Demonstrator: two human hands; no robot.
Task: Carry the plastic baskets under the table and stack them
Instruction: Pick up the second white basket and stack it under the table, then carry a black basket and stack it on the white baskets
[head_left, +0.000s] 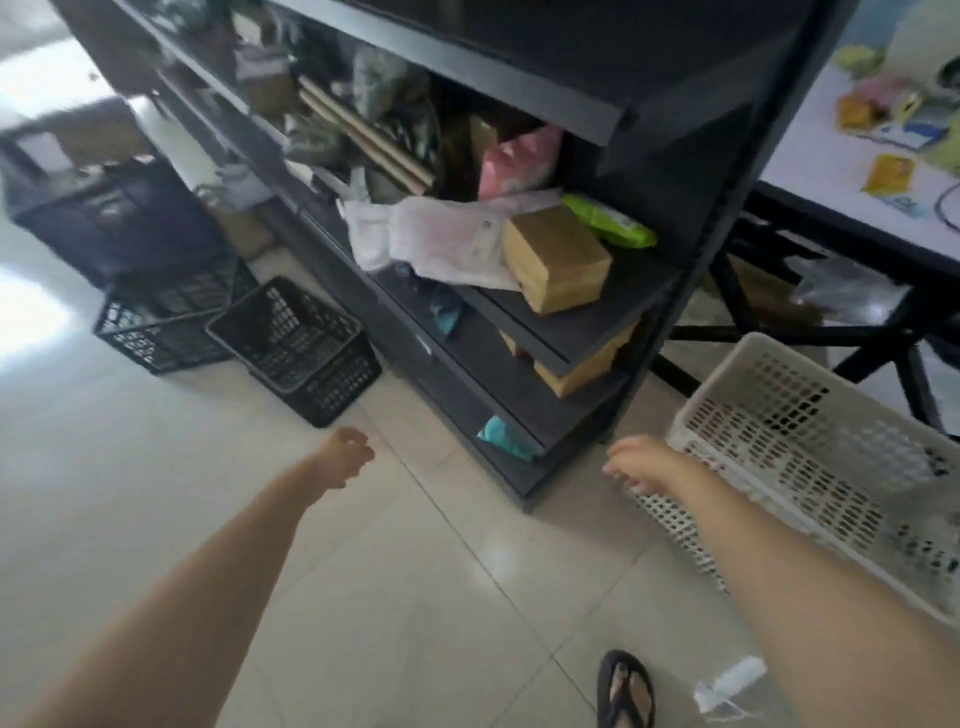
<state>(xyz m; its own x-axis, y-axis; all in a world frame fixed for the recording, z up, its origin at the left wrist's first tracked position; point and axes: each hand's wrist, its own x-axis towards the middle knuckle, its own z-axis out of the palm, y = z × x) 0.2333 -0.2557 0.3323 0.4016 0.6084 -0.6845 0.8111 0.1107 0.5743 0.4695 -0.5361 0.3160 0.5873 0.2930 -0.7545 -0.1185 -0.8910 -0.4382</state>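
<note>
A white plastic basket (789, 447) hangs tilted at the right, close to me, above the tiled floor. My right hand (644, 465) is curled over its near left corner and grips the rim. Two black plastic baskets stand on the floor at the left by the shelf: one (296, 348) is tilted towards me, the other (156, 327) sits behind it. My left hand (345, 457) reaches forward over the floor with loosely bent fingers and holds nothing. The white-topped table (821, 171) with black legs is at the far right, behind the white basket.
A tall dark shelf unit (519, 322) full of boxes and bags stands in the middle, between the black baskets and the table. A dark crate (104, 208) sits at the far left. My sandalled foot (626, 691) and a scrap of clear plastic (727, 686) are on the floor.
</note>
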